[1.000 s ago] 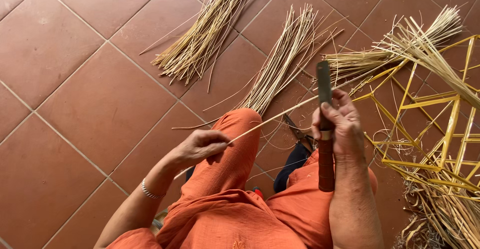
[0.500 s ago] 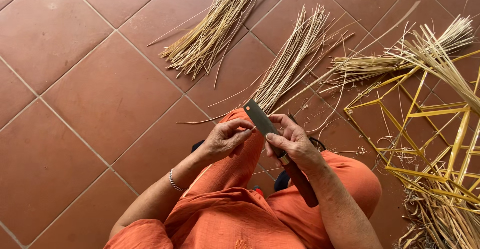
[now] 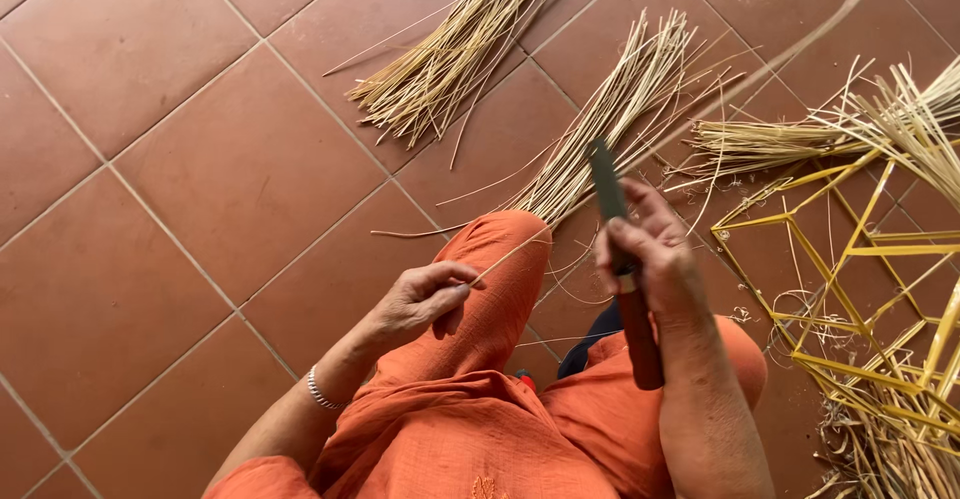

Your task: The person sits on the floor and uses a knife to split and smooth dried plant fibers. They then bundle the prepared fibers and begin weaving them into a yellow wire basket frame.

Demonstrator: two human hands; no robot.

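My left hand (image 3: 425, 297) pinches the near end of a long thin cane strip (image 3: 720, 104) just above my orange-clad knee (image 3: 500, 249). The strip runs up and to the right, past the blade, toward the upper right corner. My right hand (image 3: 650, 254) grips a knife (image 3: 606, 184) with a dark blade pointing up and a brown wooden handle (image 3: 640, 339) sticking out below the fist. The blade lies against the strip.
Two bundles of pale cane splints lie on the terracotta tile floor (image 3: 220, 159): one (image 3: 450, 59) at top centre, one (image 3: 620, 109) right of it. A third bundle (image 3: 830, 134) and a yellow cane frame (image 3: 870, 289) sit at the right. A bracelet (image 3: 320, 391) circles my left wrist.
My hands have drawn apart: the left moved down and left with the strip's end, the right lifted the knife upright to the right, and the strip now stretches out between them.
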